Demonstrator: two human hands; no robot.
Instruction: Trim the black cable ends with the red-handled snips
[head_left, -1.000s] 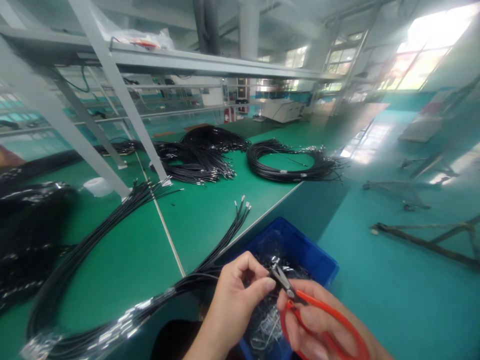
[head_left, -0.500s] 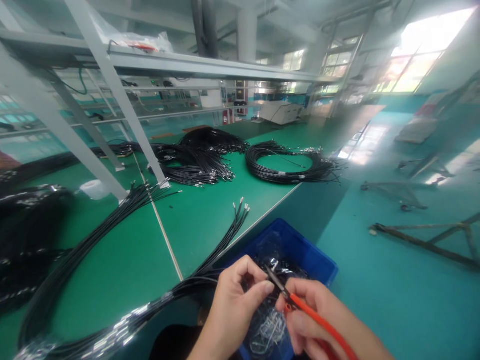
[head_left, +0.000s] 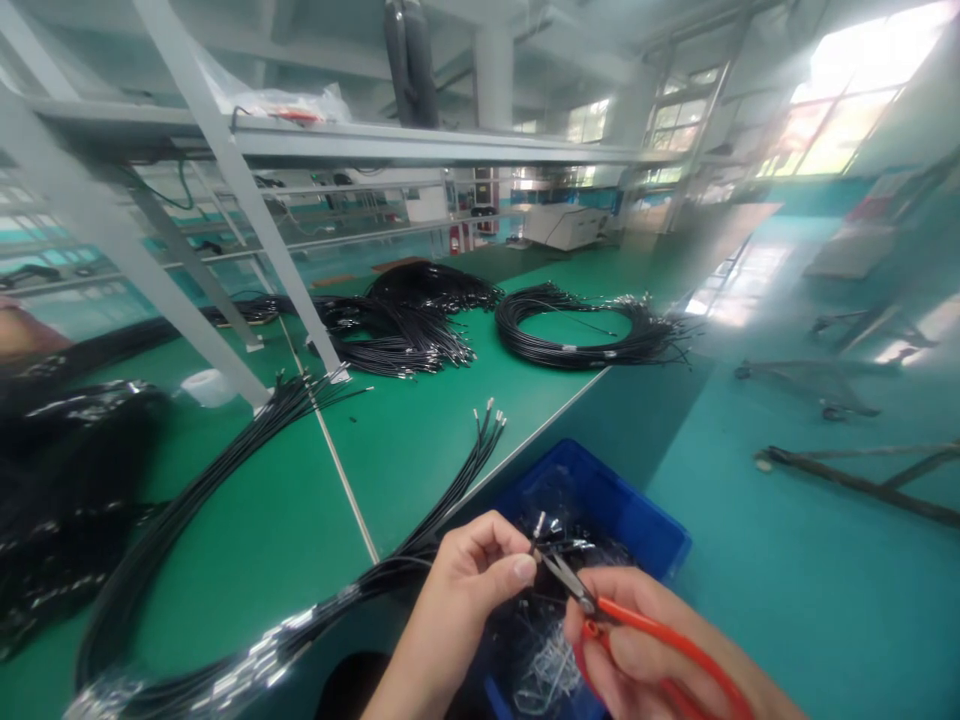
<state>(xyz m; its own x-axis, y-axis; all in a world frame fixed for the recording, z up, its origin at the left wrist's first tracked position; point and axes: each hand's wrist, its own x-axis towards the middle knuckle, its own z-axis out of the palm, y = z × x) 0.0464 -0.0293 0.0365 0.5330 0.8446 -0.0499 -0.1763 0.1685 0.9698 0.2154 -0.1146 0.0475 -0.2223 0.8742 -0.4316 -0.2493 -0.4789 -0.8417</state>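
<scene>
Between thumb and forefinger, my left hand [head_left: 480, 580] pinches a black cable [head_left: 534, 547] near its end, a silvery tip sticking up. My right hand [head_left: 637, 630] is wrapped round scissors [head_left: 667, 632] with red-orange handles. Their blades are slightly apart, and the points lie close beside the cable end; whether they touch it I cannot tell. A bundle of black cables [head_left: 405, 572], wrapped in clear film lower left, runs behind my left hand. Below both hands stands a blue bin [head_left: 637, 505] holding clear plastic and white scraps.
The green table [head_left: 420, 440] carries a coiled cable bundle [head_left: 555, 352], further cable heaps [head_left: 427, 285] and a white roll [head_left: 208, 388]. Slanting shelf posts [head_left: 285, 240] rise at the left. On the floor at right is a metal stand [head_left: 847, 478].
The scissor blades have opened a little and moved slightly down and right. The cable's silvery tip now shows above my left fingers. The whole view has shifted slightly.
</scene>
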